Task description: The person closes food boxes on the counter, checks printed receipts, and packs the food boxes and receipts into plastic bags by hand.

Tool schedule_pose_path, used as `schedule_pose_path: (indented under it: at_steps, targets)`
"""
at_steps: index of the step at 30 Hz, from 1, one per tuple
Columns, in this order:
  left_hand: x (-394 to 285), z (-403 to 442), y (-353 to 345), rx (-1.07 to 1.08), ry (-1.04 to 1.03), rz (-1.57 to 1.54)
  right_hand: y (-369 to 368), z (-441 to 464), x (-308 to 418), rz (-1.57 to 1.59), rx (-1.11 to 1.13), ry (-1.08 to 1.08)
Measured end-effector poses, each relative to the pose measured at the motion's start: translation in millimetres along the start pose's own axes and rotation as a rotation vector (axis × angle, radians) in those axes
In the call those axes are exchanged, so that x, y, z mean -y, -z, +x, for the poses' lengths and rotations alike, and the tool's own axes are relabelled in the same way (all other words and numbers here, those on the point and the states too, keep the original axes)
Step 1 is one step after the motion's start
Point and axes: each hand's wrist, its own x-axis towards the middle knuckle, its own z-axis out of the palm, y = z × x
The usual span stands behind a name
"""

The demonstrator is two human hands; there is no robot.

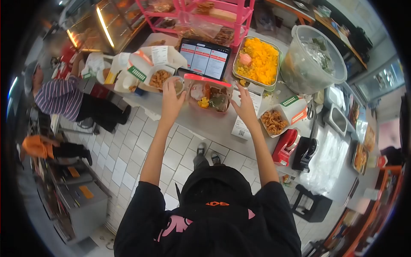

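Observation:
My left hand [172, 99] has its fingers closed round a small clear round sauce cup [180, 87], just left of the open food box. The box [209, 109] stands in front of me with its lid folded back. Inside it are a pale portion, some yellow food [204, 103] and a dark, wrapped-looking portion [219, 101]. On the box's right side is my right hand [245, 103], fingers apart; whether they touch the wall I cannot tell. A printed receipt [240, 128] lies partly beneath this hand.
Behind the box lies a tablet [204, 59]. A tray of yellow food [261, 55] and a large clear bucket [312, 64] stand back right. Boxes of fried pieces [274, 122] [159, 79] flank me. A red tape dispenser [286, 147] sits right; two people are at left.

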Motion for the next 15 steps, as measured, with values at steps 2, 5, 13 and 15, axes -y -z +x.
schedule_pose_path:
  at_steps: [2,5,13,15]
  targets:
    - [15,19,-7,0.114,-0.056,0.045,-7,12,-2,0.111,0.168,-0.095]
    - [28,37,-16,0.290,-0.172,0.059,16,22,1,-0.189,0.207,-0.064]
    - [17,39,4,0.605,-0.337,-0.080,66,-5,25,-0.215,0.322,-0.196]
    - [15,25,23,0.754,-0.256,-0.015,61,-25,43,-0.126,0.385,-0.354]
